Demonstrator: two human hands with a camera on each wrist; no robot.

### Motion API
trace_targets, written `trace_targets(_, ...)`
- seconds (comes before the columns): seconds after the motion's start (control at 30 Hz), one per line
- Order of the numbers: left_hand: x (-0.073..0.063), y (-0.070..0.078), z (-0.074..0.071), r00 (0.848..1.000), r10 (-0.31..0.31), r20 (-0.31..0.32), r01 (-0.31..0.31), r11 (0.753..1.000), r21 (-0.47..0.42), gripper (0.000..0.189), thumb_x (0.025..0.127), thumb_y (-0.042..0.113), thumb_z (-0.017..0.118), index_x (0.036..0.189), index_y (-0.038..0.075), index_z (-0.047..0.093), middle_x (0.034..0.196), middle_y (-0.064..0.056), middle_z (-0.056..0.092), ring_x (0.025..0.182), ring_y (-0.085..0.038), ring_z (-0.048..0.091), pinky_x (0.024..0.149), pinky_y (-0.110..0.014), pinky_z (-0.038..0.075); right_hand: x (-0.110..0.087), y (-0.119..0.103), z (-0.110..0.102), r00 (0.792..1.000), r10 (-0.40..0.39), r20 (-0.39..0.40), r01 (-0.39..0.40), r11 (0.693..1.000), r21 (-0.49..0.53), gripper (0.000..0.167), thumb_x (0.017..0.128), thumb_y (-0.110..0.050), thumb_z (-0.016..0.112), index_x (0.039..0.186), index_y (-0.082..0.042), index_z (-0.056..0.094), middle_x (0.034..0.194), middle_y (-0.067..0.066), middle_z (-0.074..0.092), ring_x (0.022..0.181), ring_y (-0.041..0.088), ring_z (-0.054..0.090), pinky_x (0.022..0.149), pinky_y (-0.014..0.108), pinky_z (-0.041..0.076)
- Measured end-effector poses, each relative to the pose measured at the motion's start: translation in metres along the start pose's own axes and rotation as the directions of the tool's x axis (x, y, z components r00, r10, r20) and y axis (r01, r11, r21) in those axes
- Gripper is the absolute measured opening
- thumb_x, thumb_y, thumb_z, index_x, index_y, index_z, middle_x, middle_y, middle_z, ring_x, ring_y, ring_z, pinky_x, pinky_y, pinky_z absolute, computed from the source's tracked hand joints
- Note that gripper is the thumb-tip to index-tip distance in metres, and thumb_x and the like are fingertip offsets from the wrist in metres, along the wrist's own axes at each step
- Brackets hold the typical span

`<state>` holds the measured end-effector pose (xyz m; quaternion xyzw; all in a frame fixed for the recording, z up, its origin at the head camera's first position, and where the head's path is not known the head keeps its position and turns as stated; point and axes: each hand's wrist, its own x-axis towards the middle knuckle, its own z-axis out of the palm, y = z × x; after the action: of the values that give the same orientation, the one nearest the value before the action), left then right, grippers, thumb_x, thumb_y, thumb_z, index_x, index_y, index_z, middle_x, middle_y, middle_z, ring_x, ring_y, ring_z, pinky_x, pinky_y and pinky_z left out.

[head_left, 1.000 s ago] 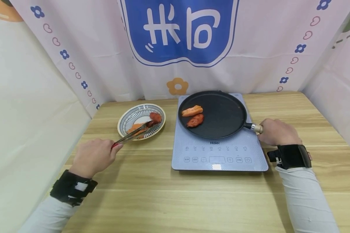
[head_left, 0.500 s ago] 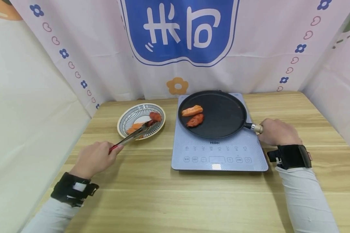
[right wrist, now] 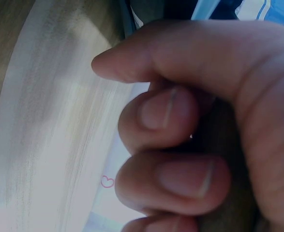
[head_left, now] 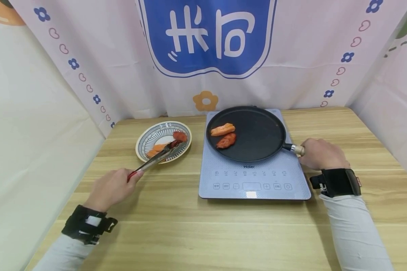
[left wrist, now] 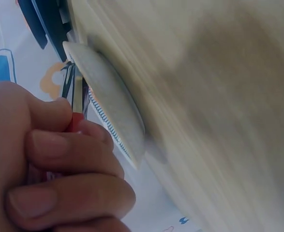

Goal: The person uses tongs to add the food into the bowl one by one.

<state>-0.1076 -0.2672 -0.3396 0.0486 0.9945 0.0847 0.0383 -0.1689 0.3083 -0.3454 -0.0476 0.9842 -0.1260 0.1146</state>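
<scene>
My left hand (head_left: 112,188) grips the red handle of metal tongs (head_left: 153,159); in the left wrist view its fingers curl around the red grip (left wrist: 76,122). The tongs' tips are at a dark red meat piece (head_left: 175,143) in the patterned plate (head_left: 146,135). A red piece (head_left: 180,136) and orange pieces (head_left: 156,149) also lie in that plate. My right hand (head_left: 322,154) curls around the wooden handle (head_left: 299,150) of a flat black pan (head_left: 257,131). At the pan's left side lie an orange meat piece (head_left: 222,130) and a red one (head_left: 226,140).
The pan stands on a pale blue induction cooktop (head_left: 254,178) with a row of touch buttons along its front. A wooden table (head_left: 190,237) carries everything. Behind it hangs a printed cloth (head_left: 129,67), with pale side panels at left and right.
My left hand has shifted slightly down and toward me with the tongs, whose tips stay over the plate. The right hand still holds the pan handle, and the meat in the pan is unmoved.
</scene>
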Motion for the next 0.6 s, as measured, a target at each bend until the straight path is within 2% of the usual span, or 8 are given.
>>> trace_targets(0.43,-0.004,-0.004,0.011,1.0,-0.01,-0.025,0.008,0.998,-0.065,0.056,0.111,0.053,0.046,0.068,0.017,0.043,0.059,0.003,0.038,0.049,-0.015,0.037,0.045,-0.029,0.026,0.0,0.0,0.0,1.0,-0.009,-0.007,0.009,1.0,-0.002,0.026,0.089,-0.015,0.067,0.069,-0.015,0.05,0.065,0.001,0.047,0.062,0.022,0.05,0.053,0.036,0.036)
trace_targets(0.6,-0.005,-0.004,0.015,0.999,-0.029,-0.018,0.028,0.997,-0.07,0.058,0.11,0.058,0.041,0.07,0.017,0.043,0.059,0.002,0.039,0.05,-0.016,0.037,0.046,-0.029,0.026,-0.001,0.0,0.0,1.0,-0.008,-0.008,0.008,1.0,0.002,0.026,0.089,-0.015,0.067,0.069,-0.015,0.05,0.065,0.001,0.046,0.062,0.022,0.05,0.053,0.035,0.036)
